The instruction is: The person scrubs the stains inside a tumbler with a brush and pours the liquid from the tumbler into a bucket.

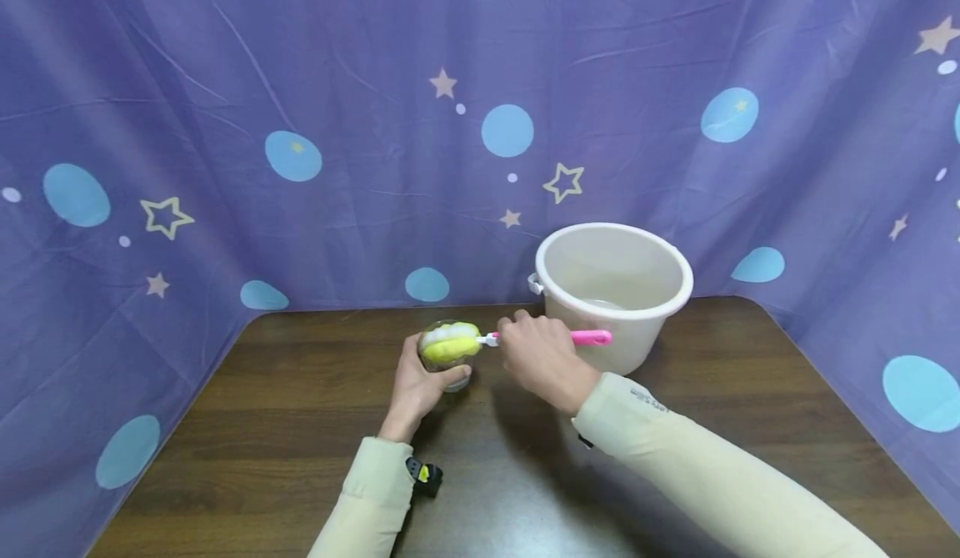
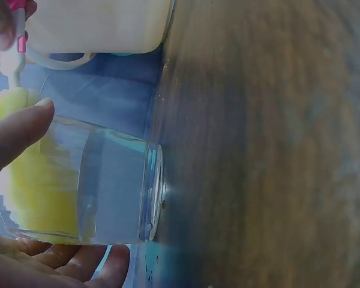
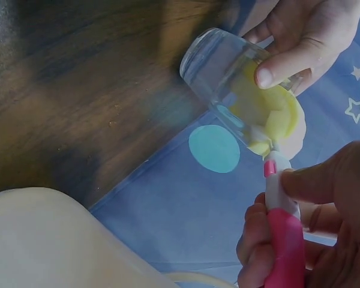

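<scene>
My left hand [image 1: 420,383] grips a clear drinking glass [image 2: 117,186] round its side, thumb across the front and fingers behind. Inside the mouth of the glass sits the yellow and white sponge head [image 3: 270,114] of a bottle brush, part of it bulging out past the rim. My right hand [image 1: 543,358] holds the brush by its pink and white handle [image 3: 285,246], fingers wrapped round it and thumb along the white part. In the head view the handle's pink end points right, toward the bucket.
A large white bucket [image 1: 652,337] stands at the back right of the brown wooden table [image 1: 300,424], just behind my right hand. A purple curtain [image 1: 375,166] with stars and blue dots hangs behind and at both sides. A black strap device [image 1: 426,475] is on my left wrist.
</scene>
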### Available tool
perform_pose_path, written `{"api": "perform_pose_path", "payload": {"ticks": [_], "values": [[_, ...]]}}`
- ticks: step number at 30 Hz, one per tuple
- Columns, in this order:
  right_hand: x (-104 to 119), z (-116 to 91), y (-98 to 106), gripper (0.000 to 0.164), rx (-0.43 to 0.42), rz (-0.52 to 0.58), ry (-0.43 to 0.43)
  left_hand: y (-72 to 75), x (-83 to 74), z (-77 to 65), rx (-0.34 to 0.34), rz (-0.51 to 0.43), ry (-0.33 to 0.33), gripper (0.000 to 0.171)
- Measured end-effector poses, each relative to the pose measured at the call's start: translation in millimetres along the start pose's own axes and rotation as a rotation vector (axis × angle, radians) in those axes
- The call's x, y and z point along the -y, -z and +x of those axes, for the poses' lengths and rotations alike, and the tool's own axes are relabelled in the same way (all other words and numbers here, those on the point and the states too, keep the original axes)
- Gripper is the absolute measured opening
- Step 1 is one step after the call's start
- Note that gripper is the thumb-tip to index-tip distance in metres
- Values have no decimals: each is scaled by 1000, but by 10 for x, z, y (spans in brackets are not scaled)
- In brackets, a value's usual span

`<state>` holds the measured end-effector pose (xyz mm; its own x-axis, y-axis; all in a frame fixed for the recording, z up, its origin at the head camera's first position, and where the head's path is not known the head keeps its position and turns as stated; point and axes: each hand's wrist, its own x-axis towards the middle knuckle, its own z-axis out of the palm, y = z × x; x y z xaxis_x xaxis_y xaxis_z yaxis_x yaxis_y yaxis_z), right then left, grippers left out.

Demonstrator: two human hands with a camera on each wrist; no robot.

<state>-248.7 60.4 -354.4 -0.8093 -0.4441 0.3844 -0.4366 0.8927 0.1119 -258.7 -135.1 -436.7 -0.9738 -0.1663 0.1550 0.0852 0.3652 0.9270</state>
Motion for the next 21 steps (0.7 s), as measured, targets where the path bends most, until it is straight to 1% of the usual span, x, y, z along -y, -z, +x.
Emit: {"api": "perform_pose_path", "payload": {"ticks": [11, 16, 21], "values": [[-11, -55, -70, 11, -2, 42, -42, 2, 9, 4, -2, -4, 0, 85], [-19, -87, -114, 13, -34, 61, -45, 0, 6, 0, -5, -3, -3, 85], [-30, -109, -148, 12, -45, 80, -46, -5, 10, 2, -6, 5, 0, 86]]}}
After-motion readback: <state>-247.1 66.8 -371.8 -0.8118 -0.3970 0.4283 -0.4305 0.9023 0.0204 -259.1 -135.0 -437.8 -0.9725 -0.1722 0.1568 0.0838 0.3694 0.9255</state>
